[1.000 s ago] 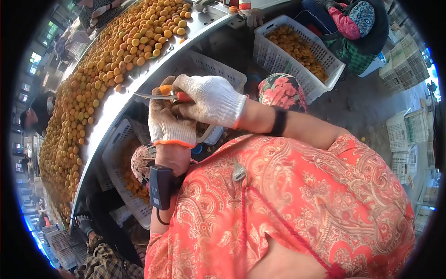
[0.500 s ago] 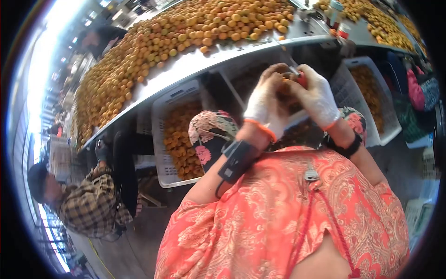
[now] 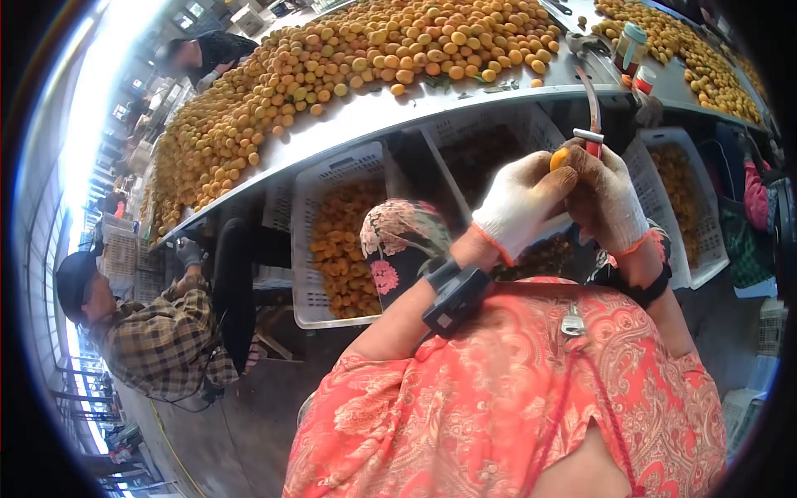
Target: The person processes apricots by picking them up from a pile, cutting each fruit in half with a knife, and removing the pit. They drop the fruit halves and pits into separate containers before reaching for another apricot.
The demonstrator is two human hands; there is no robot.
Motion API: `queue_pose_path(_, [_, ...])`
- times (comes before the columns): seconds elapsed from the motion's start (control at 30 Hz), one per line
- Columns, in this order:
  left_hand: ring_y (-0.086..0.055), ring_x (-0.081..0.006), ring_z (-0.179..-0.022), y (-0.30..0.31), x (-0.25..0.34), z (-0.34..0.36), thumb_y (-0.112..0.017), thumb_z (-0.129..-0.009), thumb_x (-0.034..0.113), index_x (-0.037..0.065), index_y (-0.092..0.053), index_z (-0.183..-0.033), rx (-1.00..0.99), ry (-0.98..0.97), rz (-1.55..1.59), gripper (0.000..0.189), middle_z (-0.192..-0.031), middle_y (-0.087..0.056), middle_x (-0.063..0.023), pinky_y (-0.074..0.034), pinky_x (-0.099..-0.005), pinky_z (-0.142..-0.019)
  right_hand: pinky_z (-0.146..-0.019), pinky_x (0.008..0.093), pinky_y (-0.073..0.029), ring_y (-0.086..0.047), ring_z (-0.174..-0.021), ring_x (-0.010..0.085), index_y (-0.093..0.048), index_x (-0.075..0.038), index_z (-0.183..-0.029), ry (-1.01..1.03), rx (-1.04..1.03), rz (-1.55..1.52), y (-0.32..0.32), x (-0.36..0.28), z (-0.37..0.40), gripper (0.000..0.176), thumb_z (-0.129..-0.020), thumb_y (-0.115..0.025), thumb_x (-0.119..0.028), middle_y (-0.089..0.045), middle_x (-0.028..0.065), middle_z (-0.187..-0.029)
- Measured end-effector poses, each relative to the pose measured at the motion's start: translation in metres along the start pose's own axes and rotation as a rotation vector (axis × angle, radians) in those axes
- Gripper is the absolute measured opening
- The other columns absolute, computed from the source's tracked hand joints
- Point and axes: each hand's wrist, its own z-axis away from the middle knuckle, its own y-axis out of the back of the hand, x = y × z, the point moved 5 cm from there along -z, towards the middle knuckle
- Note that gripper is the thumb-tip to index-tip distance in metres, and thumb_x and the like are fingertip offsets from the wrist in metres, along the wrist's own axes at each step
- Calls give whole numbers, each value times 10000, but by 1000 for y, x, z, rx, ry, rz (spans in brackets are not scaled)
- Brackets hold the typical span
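Note:
My left hand (image 3: 525, 192), in a white glove with soiled fingers, pinches an orange-yellow apricot (image 3: 559, 158) at its fingertips. Right beside it, my gloved right hand (image 3: 614, 192) is closed round the red handle of a knife (image 3: 593, 106). The thin curved blade points up, away from me, towards the table edge. Both hands nearly touch, above a container of dark pieces (image 3: 544, 253) between my knees. The fingers of my right hand partly hide the knife handle.
Heaped apricots (image 3: 374, 54) cover the metal table (image 3: 290, 141). White crates (image 3: 300, 266) with apricot pieces stand below, left and right. A jar (image 3: 630, 48) and a red-lidded container (image 3: 644, 79) stand on the table. A person in a checked shirt (image 3: 170, 344) sits at left.
The view has shifted, and both hands appear further right. The knife now points upward, its blade clear of the fingers, and the apricot shows plainly in my left fingertips.

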Motion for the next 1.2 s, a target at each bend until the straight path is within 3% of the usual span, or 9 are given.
queue_pose_path(0.27, [-599, -66, -808, 8, -1, -3, -633, -980, 159, 24, -645, -1125, -56, -11, -31, 199, -926, -645, -2, -489, -223, -692, -400, 207, -370, -507, -484, 74, -591, -75, -1079, -188, -51, -326, -6, 14, -4, 205, -999, -583, -264, -590, -1, -743])
queue_pose_path(0.37, [-471, -61, -524, 9, 0, -1, -638, -970, 264, 47, -647, -1020, 76, 98, 160, 222, -745, -575, 7, -340, -231, -440, -715, 300, -574, -677, -822, 187, -590, -41, -1116, -34, -101, -139, 2, 15, -15, 228, -990, -614, -229, -661, 80, -995])
queue_pose_path(0.47, [-402, -73, -434, 17, -6, -6, -606, -976, 313, 84, -626, -984, 132, 174, 160, 230, -668, -518, 18, -266, -237, -385, -785, 270, -542, -646, -931, 136, -596, -43, -1162, 46, -231, -193, -11, 1, -10, 191, -980, -620, -93, -654, 34, -1050])
queue_pose_path(0.5, [-398, -78, -425, 17, -9, -4, -596, -979, 315, 96, -616, -971, 170, 195, 218, 221, -652, -505, 21, -266, -237, -386, -803, 259, -517, -642, -921, 130, -597, -45, -1144, 127, -226, 213, -6, -11, -2, 172, -985, -620, -107, -652, 13, -1075])
queue_pose_path(0.57, [-382, -84, -404, 18, -11, -5, -605, -977, 355, 110, -590, -905, 230, 170, 127, 256, -608, -471, 31, -264, -238, -384, -808, 267, -500, -645, -914, 140, -591, -41, -1116, 155, -275, 209, -6, 0, -9, 168, -974, -631, -121, -675, 55, -1037])
queue_pose_path(0.8, [-438, -89, -410, 4, -5, 1, -539, -1010, 462, 95, -604, -823, 323, 57, -112, 417, -585, -520, 13, -268, -237, -364, -706, 341, -510, -659, -774, 200, -569, -11, -1076, 561, -29, 724, -6, -8, 0, 167, -947, -625, -101, -665, 145, -826])
queue_pose_path(1.03, [-460, -72, -469, -5, -4, 7, -564, -1005, 408, 66, -646, -960, 179, 119, -204, 355, -708, -587, 5, -312, -237, -392, -676, 279, -507, -604, -787, 84, -641, -24, -1066, 214, 113, 286, 4, 14, -7, 147, -969, -598, -126, -668, 45, -858])
queue_pose_path(1.07, [-469, -73, -484, 3, -8, 3, -577, -999, 372, 57, -655, -992, 162, 120, -234, 325, -742, -599, 1, -320, -237, -397, -603, 255, -489, -595, -723, 70, -661, -59, -1018, 179, 78, -11, 6, 27, -12, 144, -964, -618, -185, -647, 17, -820])
queue_pose_path(1.2, [-502, -90, -501, 19, -9, 5, -641, -943, 249, 35, -682, -1000, 131, 147, -320, 225, -773, -611, -16, -347, -230, -408, -415, 249, -372, -478, -469, 81, -628, -115, -909, -63, 158, -11, 12, 21, -7, 154, -943, -640, -264, -557, -12, -657])
